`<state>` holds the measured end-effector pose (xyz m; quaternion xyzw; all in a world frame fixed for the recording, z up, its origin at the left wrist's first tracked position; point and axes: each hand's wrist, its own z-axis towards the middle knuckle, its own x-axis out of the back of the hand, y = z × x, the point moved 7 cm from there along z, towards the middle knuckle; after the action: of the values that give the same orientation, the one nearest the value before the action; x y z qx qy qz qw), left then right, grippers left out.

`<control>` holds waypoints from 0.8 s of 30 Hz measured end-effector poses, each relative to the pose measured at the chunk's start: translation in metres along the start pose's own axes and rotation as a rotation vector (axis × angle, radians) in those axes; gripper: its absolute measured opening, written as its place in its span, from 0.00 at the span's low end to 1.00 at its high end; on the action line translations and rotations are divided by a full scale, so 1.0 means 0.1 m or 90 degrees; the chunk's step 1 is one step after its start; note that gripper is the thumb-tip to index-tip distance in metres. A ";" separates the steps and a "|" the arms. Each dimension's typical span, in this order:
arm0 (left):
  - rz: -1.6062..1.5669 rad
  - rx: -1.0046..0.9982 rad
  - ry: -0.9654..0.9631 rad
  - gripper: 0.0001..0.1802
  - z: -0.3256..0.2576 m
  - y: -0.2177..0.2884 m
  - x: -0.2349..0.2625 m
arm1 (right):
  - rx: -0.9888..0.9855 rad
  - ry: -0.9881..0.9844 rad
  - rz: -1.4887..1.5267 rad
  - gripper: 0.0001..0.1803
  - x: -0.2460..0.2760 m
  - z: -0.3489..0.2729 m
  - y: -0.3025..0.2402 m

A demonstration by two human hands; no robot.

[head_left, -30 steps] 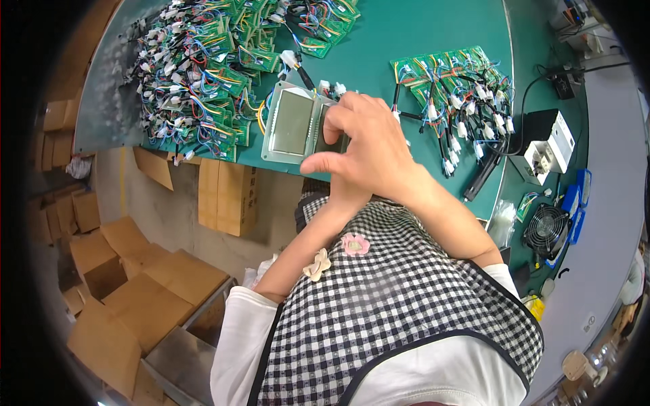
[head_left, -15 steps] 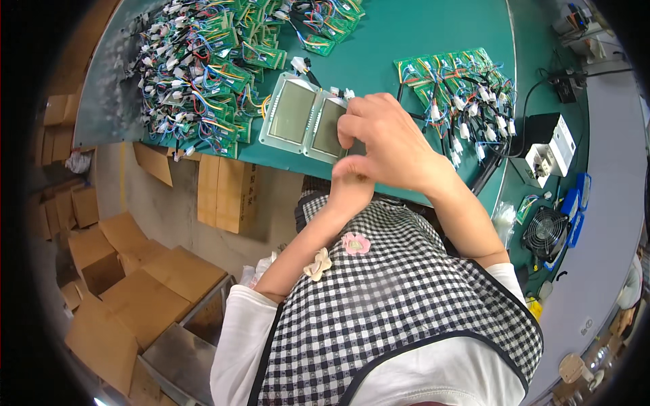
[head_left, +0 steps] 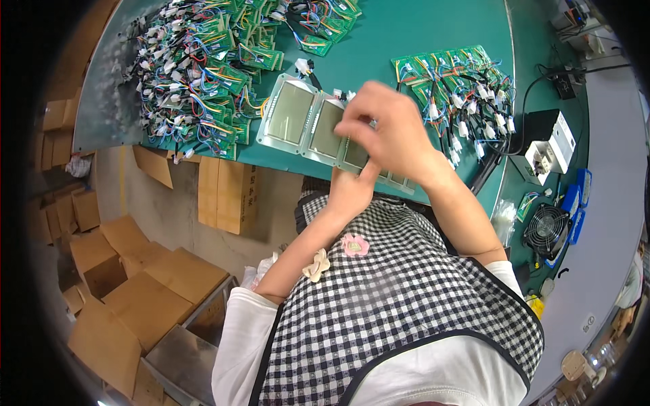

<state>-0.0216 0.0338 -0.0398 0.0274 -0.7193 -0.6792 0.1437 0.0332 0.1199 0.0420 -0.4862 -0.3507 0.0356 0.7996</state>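
A strip of joined circuit boards with grey display screens [head_left: 288, 114] lies at the green table's near edge. My left hand [head_left: 351, 193] grips its near edge, with the thumb up and the other fingers mostly hidden. Over the strip's right part is my right hand [head_left: 396, 132], fingers curled and thumb pressed in toward them. Whatever the fingers pinch is too small or too covered to make out. The hand hides part of the screens on that side. Behind the strip stands a white connector on a black cable [head_left: 304, 65].
Many green circuit boards with coloured wires and white plugs [head_left: 196, 74] are heaped at the left. A smaller group of wired boards [head_left: 460, 84] lies at the right. Beyond it are a black-and-white box [head_left: 545, 145] and a fan [head_left: 546, 232]. Cardboard boxes [head_left: 149, 291] stand on the floor at left.
My right hand has lifted and shifted slightly right, uncovering more of the screens and the strip's right end. My left hand stays at the near edge, its thumb now more upright.
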 end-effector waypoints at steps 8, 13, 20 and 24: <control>-0.050 -0.025 -0.050 0.13 -0.03 0.22 0.03 | -0.116 -0.109 0.236 0.10 0.11 0.07 0.23; -0.109 0.046 -0.128 0.12 -0.09 0.30 -0.03 | -0.124 -0.198 0.262 0.08 0.15 0.12 0.27; -0.122 0.027 -0.150 0.11 -0.10 0.35 -0.03 | -0.171 -0.231 0.371 0.09 0.08 0.11 0.36; -0.123 0.031 -0.155 0.11 -0.10 0.34 -0.03 | -0.177 -0.235 0.380 0.10 0.06 0.11 0.38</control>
<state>-0.0105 0.0272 -0.0062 0.0173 -0.7415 -0.6707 -0.0116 0.0419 0.1504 0.0176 -0.6562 -0.3334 0.3064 0.6036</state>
